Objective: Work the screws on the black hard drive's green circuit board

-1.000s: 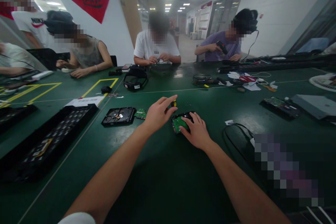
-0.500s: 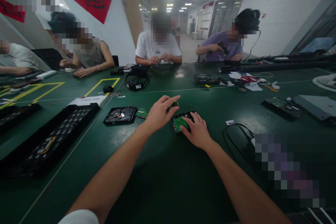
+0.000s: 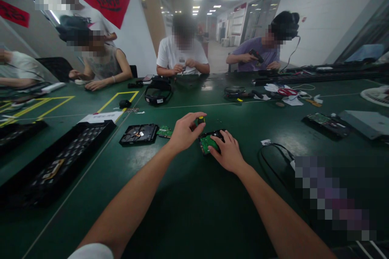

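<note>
My left hand [image 3: 184, 132] pinches a small black-and-yellow screwdriver [image 3: 201, 120] by its handle, thumb and index finger around the top; the shaft is hidden. It is held upright over the far left side of a hard drive [image 3: 206, 144], whose green circuit board faces up. My right hand [image 3: 228, 150] grips the drive's right side, fingers over the far edge and thumb on the board. A few tiny screws [image 3: 219, 121] lie just beyond the drive. Left of my left hand are a loose green circuit board [image 3: 164, 131] and a second, black hard drive [image 3: 139, 134].
A long black tray [image 3: 73, 149] lies at left on the green table [image 3: 194, 210]. Another drive [image 3: 325, 124] and a grey box [image 3: 366, 123] sit at right, near a black cable [image 3: 273, 170]. A black headset [image 3: 158, 91] lies farther back. Several co-workers sit across the table.
My left index finger, stretched out before, has curled down around the screwdriver's top. My right hand and the hard drive stay put. A standing person at the back left has shifted right.
</note>
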Available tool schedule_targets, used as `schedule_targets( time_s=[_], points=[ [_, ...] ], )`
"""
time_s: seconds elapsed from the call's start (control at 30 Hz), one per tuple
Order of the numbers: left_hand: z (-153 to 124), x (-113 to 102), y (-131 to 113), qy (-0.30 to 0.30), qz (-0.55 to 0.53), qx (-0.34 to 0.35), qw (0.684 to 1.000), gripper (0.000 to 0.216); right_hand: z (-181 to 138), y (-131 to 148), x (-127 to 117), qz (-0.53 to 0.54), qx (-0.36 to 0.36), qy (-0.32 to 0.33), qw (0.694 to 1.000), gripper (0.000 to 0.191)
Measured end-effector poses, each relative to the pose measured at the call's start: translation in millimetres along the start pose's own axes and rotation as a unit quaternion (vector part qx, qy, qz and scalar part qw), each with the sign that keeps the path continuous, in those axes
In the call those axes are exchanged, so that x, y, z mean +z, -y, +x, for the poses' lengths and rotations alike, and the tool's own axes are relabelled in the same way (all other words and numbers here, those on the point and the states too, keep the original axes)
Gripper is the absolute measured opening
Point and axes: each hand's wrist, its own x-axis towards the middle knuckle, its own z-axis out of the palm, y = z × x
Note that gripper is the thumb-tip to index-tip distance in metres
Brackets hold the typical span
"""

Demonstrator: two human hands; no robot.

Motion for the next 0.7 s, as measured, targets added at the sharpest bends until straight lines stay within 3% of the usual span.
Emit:
schedule_targets(
  time_s=[0.37, 0.47, 0.6, 0.7],
  points=[
    [3, -7, -3, 0.004, 0.149, 0.067, 0.987, 0.041, 1, 0, 0, -0.004, -0.002, -0.003, 1.000, 0.057],
    [3, -8, -4, 0.006, 0.165, 0.064, 0.984, 0.040, 1, 1, -1, -0.003, -0.001, 0.004, 1.000, 0.058],
    [3, -14, -13, 0.060, 0.144, 0.044, 0.987, 0.046, 1, 1, -1, -0.005, 0.000, 0.006, 1.000, 0.058],
    [3, -16, -19, 0.073, 0.220, 0.032, 0.972, 0.046, 1, 1, 0, -0.008, -0.001, 0.001, 1.000, 0.057]
  ],
)
